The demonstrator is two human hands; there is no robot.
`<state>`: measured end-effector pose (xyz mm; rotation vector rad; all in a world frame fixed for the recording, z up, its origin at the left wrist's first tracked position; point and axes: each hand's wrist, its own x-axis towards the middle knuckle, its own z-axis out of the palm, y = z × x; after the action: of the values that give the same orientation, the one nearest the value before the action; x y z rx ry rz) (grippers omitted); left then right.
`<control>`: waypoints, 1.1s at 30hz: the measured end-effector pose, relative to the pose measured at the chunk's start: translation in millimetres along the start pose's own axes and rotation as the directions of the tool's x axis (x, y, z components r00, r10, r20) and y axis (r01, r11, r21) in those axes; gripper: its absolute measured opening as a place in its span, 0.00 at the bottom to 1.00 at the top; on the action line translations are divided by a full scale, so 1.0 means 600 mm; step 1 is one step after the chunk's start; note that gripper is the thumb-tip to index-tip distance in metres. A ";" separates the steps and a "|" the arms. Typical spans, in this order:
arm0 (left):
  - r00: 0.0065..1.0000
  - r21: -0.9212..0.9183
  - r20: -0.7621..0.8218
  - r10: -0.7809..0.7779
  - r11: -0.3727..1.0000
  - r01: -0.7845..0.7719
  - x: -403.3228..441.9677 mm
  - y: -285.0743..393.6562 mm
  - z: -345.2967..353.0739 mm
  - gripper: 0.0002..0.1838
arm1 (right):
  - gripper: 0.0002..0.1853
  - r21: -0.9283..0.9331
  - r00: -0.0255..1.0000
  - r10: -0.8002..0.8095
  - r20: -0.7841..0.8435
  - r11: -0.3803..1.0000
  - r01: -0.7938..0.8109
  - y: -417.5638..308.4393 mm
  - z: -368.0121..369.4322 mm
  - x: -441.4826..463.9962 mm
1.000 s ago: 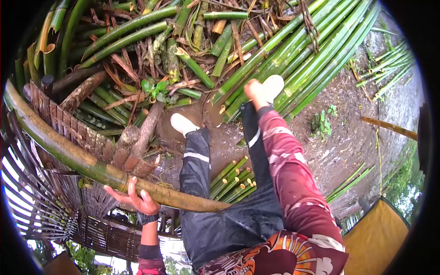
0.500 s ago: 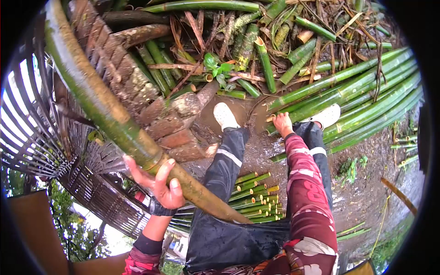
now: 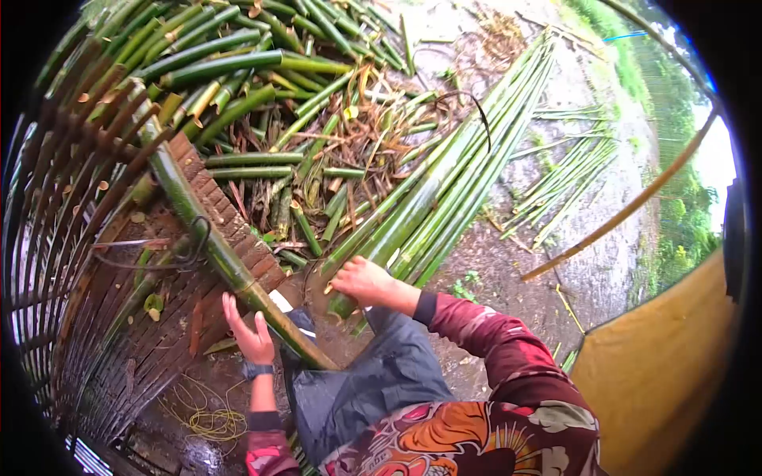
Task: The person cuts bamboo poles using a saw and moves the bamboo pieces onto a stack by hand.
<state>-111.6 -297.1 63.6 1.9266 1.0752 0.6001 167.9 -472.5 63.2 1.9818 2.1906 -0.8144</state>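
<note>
A thick green bamboo pole [image 3: 190, 202] slants from the upper left down to my lap, its lower end against my dark trousers [image 3: 365, 389]. My left hand [image 3: 250, 339] is open beside the pole's lower part, fingers stretched and thumb apart. Whether its fingertips touch the pole is unclear. My right hand [image 3: 363, 282] is closed at the near end of a bundle of long green bamboo poles [image 3: 436, 202]. A small pale end shows by its fingers, but what it holds is hidden.
A brown slatted ramp [image 3: 208, 194] lies under the slanted pole. Cut bamboo pieces [image 3: 230, 67] are heaped at the upper left. Curved slats [image 3: 59, 214] rise on the left. Yellow cord [image 3: 210, 420] lies at the lower left. A tan sheet [image 3: 651, 349] hangs on the right.
My view has turned and shows more ground ahead. My left hand has loosened from curling over the slanted pole to stretched fingers beside it. My right hand remains at the bundle's end.
</note>
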 end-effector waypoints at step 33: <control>0.640 -0.862 -0.473 -0.606 0.169 -0.478 -0.441 0.192 -0.806 0.26 | 0.25 -0.206 0.944 -0.146 -0.294 0.975 0.087 0.055 -0.431 -0.085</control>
<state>-544.7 -347.9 419.5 0.2342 0.7746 1.6995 281.9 -406.8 294.1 2.0132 2.4647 -0.3011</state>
